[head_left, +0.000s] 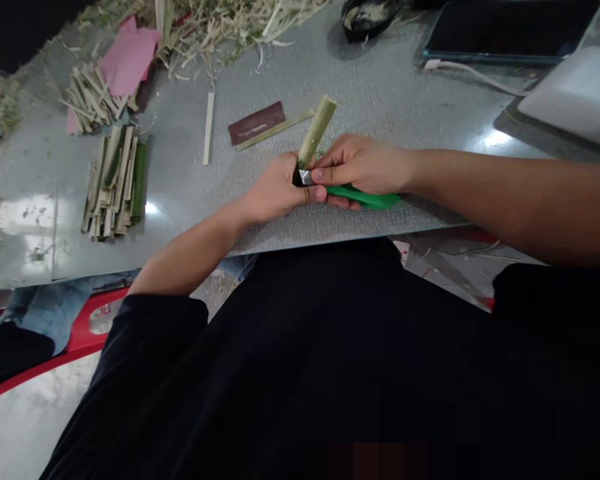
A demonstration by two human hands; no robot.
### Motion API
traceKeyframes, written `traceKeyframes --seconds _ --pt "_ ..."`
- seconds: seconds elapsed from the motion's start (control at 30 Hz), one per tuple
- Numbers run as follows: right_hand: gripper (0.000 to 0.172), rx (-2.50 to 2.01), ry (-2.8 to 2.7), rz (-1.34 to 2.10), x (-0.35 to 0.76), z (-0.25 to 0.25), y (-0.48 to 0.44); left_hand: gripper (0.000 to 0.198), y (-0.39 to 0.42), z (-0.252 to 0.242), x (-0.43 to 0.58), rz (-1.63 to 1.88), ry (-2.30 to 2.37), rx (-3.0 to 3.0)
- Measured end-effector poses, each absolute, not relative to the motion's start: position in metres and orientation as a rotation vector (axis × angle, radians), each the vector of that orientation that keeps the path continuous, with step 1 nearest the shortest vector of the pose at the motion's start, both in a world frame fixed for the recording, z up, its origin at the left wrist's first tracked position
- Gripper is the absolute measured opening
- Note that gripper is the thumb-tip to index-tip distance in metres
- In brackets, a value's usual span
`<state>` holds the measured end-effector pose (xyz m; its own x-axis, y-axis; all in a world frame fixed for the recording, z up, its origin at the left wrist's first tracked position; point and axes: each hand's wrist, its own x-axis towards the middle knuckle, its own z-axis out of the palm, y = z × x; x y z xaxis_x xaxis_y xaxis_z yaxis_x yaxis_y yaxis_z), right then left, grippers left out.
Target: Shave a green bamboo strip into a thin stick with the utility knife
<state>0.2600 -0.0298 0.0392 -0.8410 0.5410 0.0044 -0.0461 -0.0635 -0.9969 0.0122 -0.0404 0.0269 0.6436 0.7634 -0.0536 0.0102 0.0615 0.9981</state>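
Observation:
My left hand (277, 189) is closed round the lower part of a pale green bamboo strip (319, 130), whose upper end sticks up and leans right. In my right hand (363, 163) is a knife with a green handle (375, 198). Its short metal blade (305, 177) lies against the strip's lower part, between the two hands. The left thumb touches the knife near the blade. Just beyond the hands, a dark brown rectangular piece (257, 123) lies beside a thin strip (275, 130). Another pale strip (209, 129) lies farther left.
A stack of bamboo pieces (114, 183) sits on the left of the grey table (180, 207). Behind it are thin sticks (91, 98) with pink paper (129, 59). Shavings (215, 30), a black bowl (369, 17), a dark-screened device (510, 30) and a white cable (475, 75) lie farther back.

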Motion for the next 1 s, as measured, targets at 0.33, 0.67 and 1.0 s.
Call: traceKeyframes --seconds 0.33,0.67,1.0 --pt "0.051 -0.614 -1.758 1.911 0.257 0.044 -0.036 0.078 -0.043 0.032 0.014 0.65 0.716 1.432" --pt "0.052 -0.633 -1.786 1.896 0.255 0.04 -0.035 0.078 -0.043 0.031 0.012 0.657 0.725 1.45" --pt "0.051 -0.638 -1.828 1.911 0.26 0.042 -0.036 0.079 -0.042 0.025 0.009 0.666 0.704 1.498"
